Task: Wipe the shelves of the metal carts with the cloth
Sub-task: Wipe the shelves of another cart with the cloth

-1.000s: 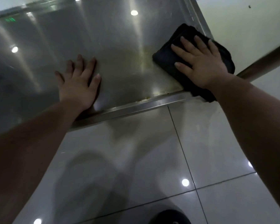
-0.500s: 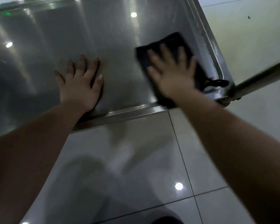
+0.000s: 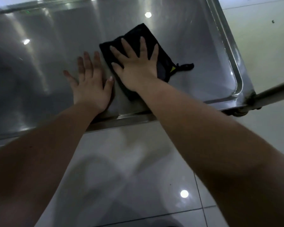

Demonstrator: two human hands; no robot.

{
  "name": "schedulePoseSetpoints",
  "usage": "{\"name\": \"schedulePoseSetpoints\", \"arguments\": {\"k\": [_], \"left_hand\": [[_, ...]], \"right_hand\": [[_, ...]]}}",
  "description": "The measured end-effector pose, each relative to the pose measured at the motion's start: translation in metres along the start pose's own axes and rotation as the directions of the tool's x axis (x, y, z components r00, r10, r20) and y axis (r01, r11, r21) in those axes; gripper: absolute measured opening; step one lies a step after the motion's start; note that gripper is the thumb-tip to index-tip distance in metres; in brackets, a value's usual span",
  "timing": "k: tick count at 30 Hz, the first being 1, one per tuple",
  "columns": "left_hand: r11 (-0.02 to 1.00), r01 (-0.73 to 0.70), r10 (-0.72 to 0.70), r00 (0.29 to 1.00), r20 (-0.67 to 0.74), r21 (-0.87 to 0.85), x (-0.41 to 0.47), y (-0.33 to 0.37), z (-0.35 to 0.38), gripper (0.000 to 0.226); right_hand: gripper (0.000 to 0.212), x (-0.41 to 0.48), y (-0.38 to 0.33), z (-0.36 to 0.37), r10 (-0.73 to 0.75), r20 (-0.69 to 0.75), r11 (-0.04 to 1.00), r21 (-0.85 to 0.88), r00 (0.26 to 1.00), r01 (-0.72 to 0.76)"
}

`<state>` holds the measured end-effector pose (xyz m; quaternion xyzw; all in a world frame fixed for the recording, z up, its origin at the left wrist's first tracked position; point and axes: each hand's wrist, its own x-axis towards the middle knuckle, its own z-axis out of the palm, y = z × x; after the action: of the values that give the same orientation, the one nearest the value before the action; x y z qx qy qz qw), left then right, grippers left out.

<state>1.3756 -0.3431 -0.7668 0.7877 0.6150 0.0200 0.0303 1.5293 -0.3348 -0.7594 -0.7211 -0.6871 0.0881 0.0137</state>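
Shelf: The steel cart shelf (image 3: pixel 187 46) was a shallow tray with a raised rim (image 3: pixel 229 38) and a rounded near-right corner. Ceiling lights glinted off its brushed surface.
Cloth: A folded black cloth (image 3: pixel 134 32) lay flat on the shelf, roughly in the middle and well apart from the right-hand rim.
Cloth details: A thin black loop (image 3: pixel 185 66) trailed from the cloth's right corner onto the bare steel, with a scrap of yellow tag (image 3: pixel 172 69) just beside it.
Right hand: The right hand (image 3: pixel 136 66) lay palm down on top of the cloth, fingers straight and splayed wide. It was pressing the cloth to the shelf and gripping nothing.
Left hand: The left hand (image 3: pixel 90 86) rested flat on the bare steel just left of the cloth, fingers straight and spread, holding nothing. Its thumb lay close to the cloth's edge, but I could not tell whether they touched.
Arms: Both bare forearms reached in over the shelf's front edge.
Cart frame: A metal tube (image 3: pixel 272 94) ran off to the right from the shelf's near-right corner.
Floor: Pale glossy floor tiles (image 3: pixel 138 161) with dark joints lay under the arms, one bright light spot reflected in them.
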Motion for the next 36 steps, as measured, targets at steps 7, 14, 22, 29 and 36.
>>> {"name": "schedulePoseSetpoints", "arguments": {"k": [7,14,22,29,36], "left_hand": [[0.999,-0.005,0.002,0.998,0.056,0.053,0.002,0.005,0.001,0.065],[0.999,0.006,-0.009,0.998,0.066,0.051,-0.001,0.007,-0.003,0.063],[1.000,-0.001,0.000,0.998,0.056,0.027,0.000,0.005,-0.003,0.064],[0.999,0.011,-0.014,0.998,0.055,0.051,-0.002,0.007,-0.001,0.065],[0.999,-0.038,0.041,0.994,0.100,-0.025,0.001,-0.003,-0.010,0.061]], "right_hand": [[0.059,-0.018,0.173,-0.031,0.400,-0.042,0.916,0.008,0.916,-0.400],[0.061,-0.068,0.045,0.003,0.307,-0.035,0.951,0.042,0.951,-0.306],[0.060,-0.095,0.150,-0.012,0.269,-0.027,0.962,-0.048,0.963,-0.270],[0.066,-0.110,0.111,-0.003,0.477,-0.038,0.879,-0.006,0.878,-0.477],[0.060,-0.107,0.006,0.012,0.130,0.027,0.990,0.045,0.991,-0.131]]}}
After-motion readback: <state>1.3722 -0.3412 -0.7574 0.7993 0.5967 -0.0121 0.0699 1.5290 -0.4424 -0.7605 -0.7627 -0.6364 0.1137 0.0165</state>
